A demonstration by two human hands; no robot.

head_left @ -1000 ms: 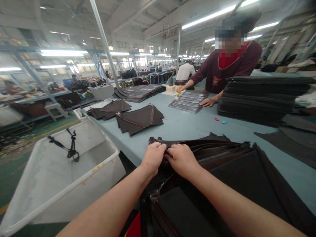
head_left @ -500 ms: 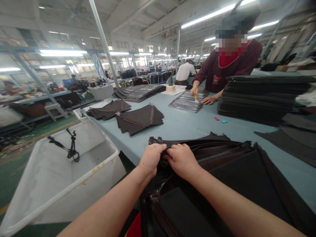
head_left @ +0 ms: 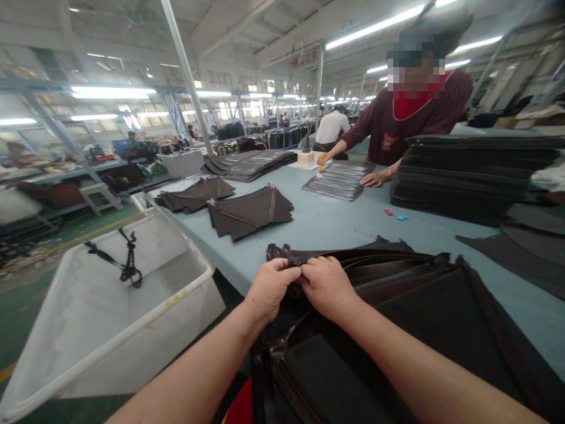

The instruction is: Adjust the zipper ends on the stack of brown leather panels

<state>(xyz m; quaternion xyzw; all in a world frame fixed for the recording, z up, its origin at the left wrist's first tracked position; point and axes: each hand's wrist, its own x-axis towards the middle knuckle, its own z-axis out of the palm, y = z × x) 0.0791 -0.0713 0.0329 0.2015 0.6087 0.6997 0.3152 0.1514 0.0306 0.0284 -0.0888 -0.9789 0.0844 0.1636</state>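
Observation:
Both my hands meet at the bunched left end of a thick stack of dark sheet panels (head_left: 410, 306) at the table's near edge. My left hand (head_left: 273, 285) is closed, thumb and fingers pinching the gathered black edges. Right beside it, my right hand (head_left: 327, 285) is closed on the same edges, its fingertips curled under and partly hidden. Crumpled glossy black ends (head_left: 279, 253) stick up just beyond my fingers. More dark panels hang over the near edge below my wrists.
On the blue-green table (head_left: 309, 227) lie cut dark panels (head_left: 251, 215). A tall black stack (head_left: 468, 176) stands at right. Across from me a co-worker (head_left: 408, 126) brushes glossy strips (head_left: 338, 179). To my left is a white bin (head_left: 128, 335) with a black cord.
My left thumb has shifted toward my right fingers on the panel edges; both hands stay in place. The co-worker's brush hand has moved left across the strips.

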